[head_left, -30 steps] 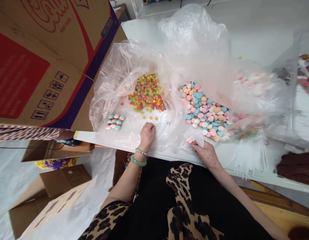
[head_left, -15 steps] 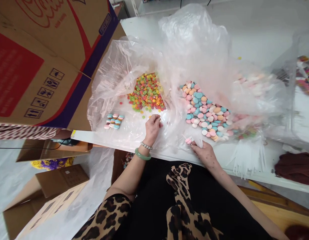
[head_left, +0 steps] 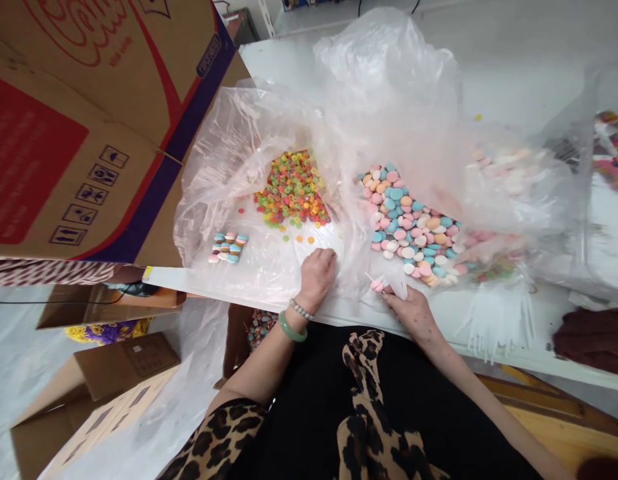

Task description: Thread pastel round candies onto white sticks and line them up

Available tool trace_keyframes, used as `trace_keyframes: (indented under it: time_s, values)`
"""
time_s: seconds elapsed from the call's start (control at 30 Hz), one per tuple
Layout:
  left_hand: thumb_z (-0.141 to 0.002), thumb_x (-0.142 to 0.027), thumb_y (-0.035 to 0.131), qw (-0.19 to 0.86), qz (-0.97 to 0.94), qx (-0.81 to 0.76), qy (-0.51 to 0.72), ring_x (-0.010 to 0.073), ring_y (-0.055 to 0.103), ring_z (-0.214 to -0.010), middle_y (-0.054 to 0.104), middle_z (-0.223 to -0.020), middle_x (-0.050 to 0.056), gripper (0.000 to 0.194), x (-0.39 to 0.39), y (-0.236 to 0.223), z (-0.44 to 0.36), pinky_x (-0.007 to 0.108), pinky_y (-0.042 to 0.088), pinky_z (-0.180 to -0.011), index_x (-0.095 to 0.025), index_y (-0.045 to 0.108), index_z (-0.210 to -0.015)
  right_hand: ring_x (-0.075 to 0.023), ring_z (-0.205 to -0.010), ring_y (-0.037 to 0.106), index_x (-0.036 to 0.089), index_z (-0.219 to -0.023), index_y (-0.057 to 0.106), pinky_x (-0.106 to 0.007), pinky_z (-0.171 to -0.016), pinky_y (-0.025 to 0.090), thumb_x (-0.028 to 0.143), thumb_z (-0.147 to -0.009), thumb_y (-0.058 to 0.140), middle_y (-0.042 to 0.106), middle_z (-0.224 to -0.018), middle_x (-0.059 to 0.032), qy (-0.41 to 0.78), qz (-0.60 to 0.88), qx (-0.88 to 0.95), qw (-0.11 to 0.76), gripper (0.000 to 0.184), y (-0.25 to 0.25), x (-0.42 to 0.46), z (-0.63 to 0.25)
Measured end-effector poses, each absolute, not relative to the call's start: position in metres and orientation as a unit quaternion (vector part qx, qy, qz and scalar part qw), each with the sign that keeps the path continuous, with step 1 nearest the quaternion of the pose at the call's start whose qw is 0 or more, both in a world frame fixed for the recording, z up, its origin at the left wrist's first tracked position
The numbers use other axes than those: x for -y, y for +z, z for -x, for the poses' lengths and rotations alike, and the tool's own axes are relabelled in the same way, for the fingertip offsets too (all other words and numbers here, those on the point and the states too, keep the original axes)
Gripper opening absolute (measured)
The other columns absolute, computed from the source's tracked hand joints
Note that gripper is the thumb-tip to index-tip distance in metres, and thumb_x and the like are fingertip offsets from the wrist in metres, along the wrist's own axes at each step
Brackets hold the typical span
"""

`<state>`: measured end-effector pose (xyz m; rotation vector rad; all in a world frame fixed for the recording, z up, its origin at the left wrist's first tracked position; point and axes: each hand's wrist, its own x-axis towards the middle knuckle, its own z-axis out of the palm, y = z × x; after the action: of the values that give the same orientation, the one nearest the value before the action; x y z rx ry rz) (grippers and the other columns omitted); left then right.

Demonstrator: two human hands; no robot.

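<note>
My left hand [head_left: 317,275] is closed, its fingers curled, over the plastic sheet in front of a heap of small ring-shaped candies [head_left: 295,190] in green, yellow, orange and red. Whatever its fingertips hold, if anything, is hidden. My right hand [head_left: 409,309] grips a thin white stick carrying a pink round candy [head_left: 377,285]; a white, translucent piece also shows at its fingers. Just beyond it lies a pile of pastel button-shaped candies [head_left: 413,230] in pink, blue, white and orange. Several finished-looking stacked candy skewers [head_left: 229,247] lie in a small group at the left.
Clear plastic bags [head_left: 389,100] surround both candy heaps. White sticks [head_left: 499,320] lie fanned at the table's right front edge, beside a dark brown cloth [head_left: 591,339]. A large printed carton [head_left: 103,133] stands at the left. An open box [head_left: 239,337] sits below the table edge.
My left hand has drawn back from the ring candies, moving nearer to me and slightly right. My right hand stays almost in place with the stick and pink candy.
</note>
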<state>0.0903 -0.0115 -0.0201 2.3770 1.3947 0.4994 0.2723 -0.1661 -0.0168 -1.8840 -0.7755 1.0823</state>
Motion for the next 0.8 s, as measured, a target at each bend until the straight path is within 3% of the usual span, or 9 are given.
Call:
trace_keyframes:
  time_s: [0.17,0.37,0.53,0.67,0.8]
  values:
    - [-0.093,-0.028,0.045,0.162,-0.771,-0.567,0.240,0.0178,0.060,-0.083,0.067,-0.087,0.006,0.023,-0.025,-0.017,-0.065,0.029,0.043,-0.077,-0.019,0.066,-0.090,-0.0204,-0.072,0.063,0.018,-0.083,0.072,-0.026,-0.060,0.046,0.033,-0.069,0.060,0.067,-0.065,-0.0010,0.421,0.761,0.299,0.393,0.024,-0.016,0.166,-0.270]
    - [-0.090,-0.020,0.043,0.100,-0.837,-0.524,0.122,0.0190,0.059,-0.082,0.065,-0.086,0.009,0.025,-0.046,-0.026,-0.068,0.029,0.042,-0.075,-0.018,0.065,-0.080,-0.0206,-0.074,0.063,0.018,-0.084,0.073,-0.027,-0.064,0.047,0.031,-0.069,0.060,0.068,-0.068,-0.0009,0.445,0.755,0.295,0.381,0.024,-0.017,0.162,-0.269]
    - [-0.086,-0.021,0.042,0.138,-0.850,-0.502,0.079,0.0198,0.059,-0.084,0.067,-0.088,0.008,0.024,-0.045,-0.014,-0.062,0.030,0.042,-0.077,-0.018,0.065,-0.079,-0.0226,-0.084,0.065,0.019,-0.088,0.074,-0.030,-0.074,0.049,0.032,-0.072,0.059,0.074,-0.085,-0.0023,0.434,0.758,0.286,0.395,0.027,-0.010,0.165,-0.263]
    - [-0.080,-0.032,0.050,0.171,-0.828,-0.533,0.048,0.0201,0.059,-0.079,0.068,-0.083,0.005,0.022,-0.063,-0.009,-0.060,0.030,0.042,-0.072,-0.018,0.065,-0.084,-0.0206,-0.089,0.067,0.022,-0.091,0.075,-0.027,-0.079,0.049,0.023,-0.074,0.058,0.075,-0.091,0.0002,0.451,0.728,0.334,0.394,0.024,-0.003,0.162,-0.263]
    - [-0.080,-0.039,0.047,0.179,-0.845,-0.503,0.031,0.0229,0.060,-0.087,0.069,-0.092,0.008,0.029,-0.074,-0.011,-0.065,0.033,0.044,-0.077,-0.018,0.066,-0.088,-0.0166,-0.088,0.067,0.023,-0.090,0.075,-0.023,-0.080,0.047,0.015,-0.077,0.053,0.075,-0.092,0.0032,0.439,0.694,0.346,0.453,0.027,0.005,0.162,-0.272]
